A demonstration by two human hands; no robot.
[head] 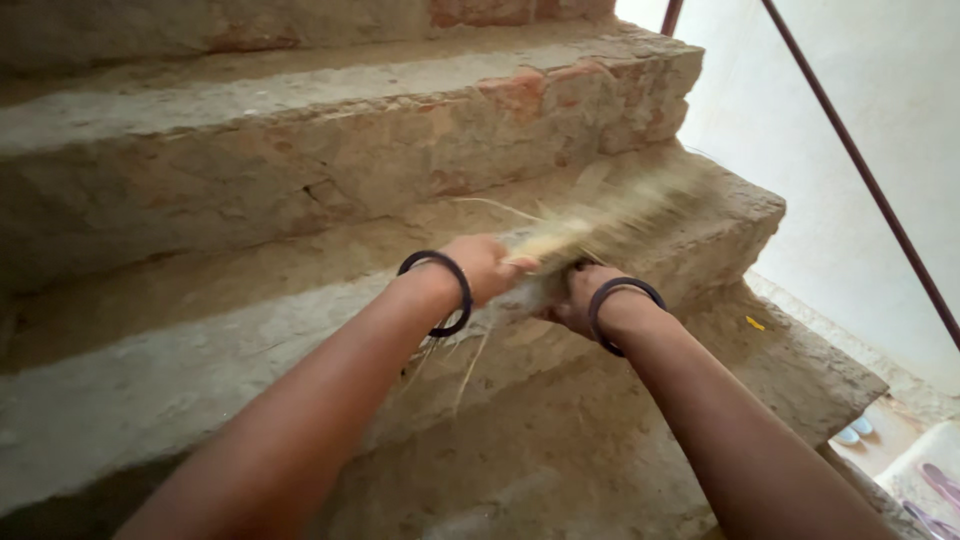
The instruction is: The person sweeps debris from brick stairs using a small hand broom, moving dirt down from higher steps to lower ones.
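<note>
One straw broom point(590, 225) is being counted, two hands, left point(485, 268) and right point(580, 300), two dark bangles point(440, 290), and three rough steps point(300, 170).

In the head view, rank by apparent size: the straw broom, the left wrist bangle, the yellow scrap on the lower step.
1. Straw broom, blurred, spanning past both hands.
2. Left wrist bangle; it sits nearer the camera than the scrap, which may inflate it.
3. Yellow scrap, clearly smallest.

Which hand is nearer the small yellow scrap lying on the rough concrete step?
Right. The right hand is just left of the yellow scrap; the left hand lies farther left, beyond it.
</note>
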